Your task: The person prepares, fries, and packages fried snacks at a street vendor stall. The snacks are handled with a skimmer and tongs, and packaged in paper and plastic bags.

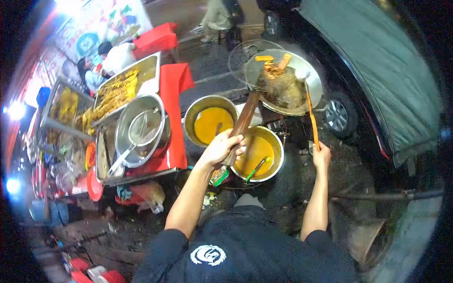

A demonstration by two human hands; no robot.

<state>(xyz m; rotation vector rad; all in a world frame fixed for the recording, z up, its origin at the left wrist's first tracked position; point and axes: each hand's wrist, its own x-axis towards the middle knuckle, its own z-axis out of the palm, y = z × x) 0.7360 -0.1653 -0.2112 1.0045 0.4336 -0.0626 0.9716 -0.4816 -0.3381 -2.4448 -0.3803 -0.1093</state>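
My left hand is closed around the thick dark wooden handle of a wire strainer. Its round mesh reaches over the near-left side of a large wok. Pieces of orange-brown fried food lie at the mesh, above dark bubbling oil. In my right hand is the slim wooden handle of a ladle. The ladle's pale metal head is at the wok's right side, partly blurred. Below the strainer handle stand two metal pots of orange liquid, the nearer one holding a green-handled utensil.
To the left, a table with a red cloth carries a metal bowl with a sieve and a tray of skewered food. A covered vehicle stands close on the right. People sit at the upper left.
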